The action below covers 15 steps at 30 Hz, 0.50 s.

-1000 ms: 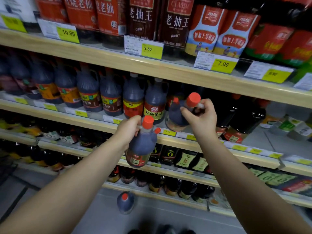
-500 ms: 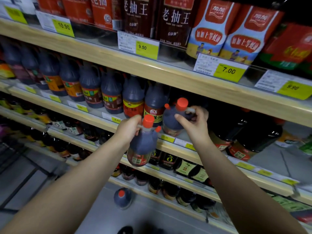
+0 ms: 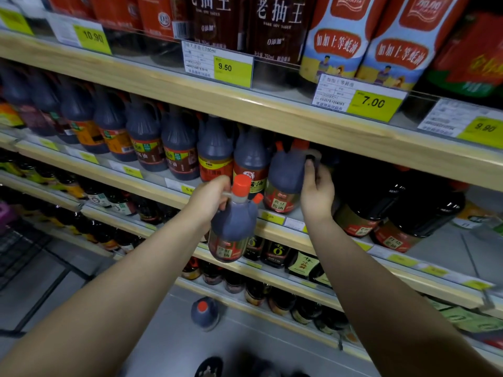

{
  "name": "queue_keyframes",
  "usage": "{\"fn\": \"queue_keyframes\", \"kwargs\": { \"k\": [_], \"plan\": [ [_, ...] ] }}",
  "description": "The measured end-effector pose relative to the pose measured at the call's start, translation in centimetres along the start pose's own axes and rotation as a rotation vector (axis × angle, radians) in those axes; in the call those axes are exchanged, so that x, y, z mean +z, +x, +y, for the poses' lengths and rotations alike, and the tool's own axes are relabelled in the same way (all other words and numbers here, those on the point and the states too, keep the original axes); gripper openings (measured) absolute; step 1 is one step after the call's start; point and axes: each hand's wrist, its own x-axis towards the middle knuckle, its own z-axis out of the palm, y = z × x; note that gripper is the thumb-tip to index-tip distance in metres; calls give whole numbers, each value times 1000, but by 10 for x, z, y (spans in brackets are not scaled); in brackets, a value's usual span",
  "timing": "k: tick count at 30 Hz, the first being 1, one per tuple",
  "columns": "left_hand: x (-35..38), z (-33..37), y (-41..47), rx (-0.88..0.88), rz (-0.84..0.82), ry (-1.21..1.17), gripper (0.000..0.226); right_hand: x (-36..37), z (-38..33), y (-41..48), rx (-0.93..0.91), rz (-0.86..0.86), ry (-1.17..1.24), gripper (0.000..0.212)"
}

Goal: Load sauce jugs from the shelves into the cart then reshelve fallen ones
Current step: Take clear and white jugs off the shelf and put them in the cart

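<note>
Your left hand [image 3: 215, 195] is gripping a full, likely heavy sauce jug [image 3: 231, 232] by its handle; your right hand [image 3: 317, 191] is hooking the handle of the shelf jug [image 3: 285, 172].

Raised jug [image 3: 231, 227] has a blue-black body, orange-red cap and red label; shelf jug [image 3: 285, 172] and floor jug [image 3: 205, 318] match it in body and cap. Shelf boards [image 3: 272, 112] are pale wood, price tags [image 3: 234, 68] white with yellow-green panels. Cartons [image 3: 337, 42] show light blue, white and red emblems with white script.
</note>
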Motion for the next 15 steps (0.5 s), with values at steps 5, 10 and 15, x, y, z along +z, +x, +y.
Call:
{"fn": "queue_keyframes", "kwargs": {
  "k": [5,10,15],
  "plan": [
    [-4,7,-1,53,-48,19,46,7,1,4,22,46,-47,37],
    [-2,19,-5,38,-136,42,35,4,-1,4,69,48,-100,42],
    [5,38,-17,-21,-290,149,31,-14,12,-16,69,-9,-128,40]
  ]
}}
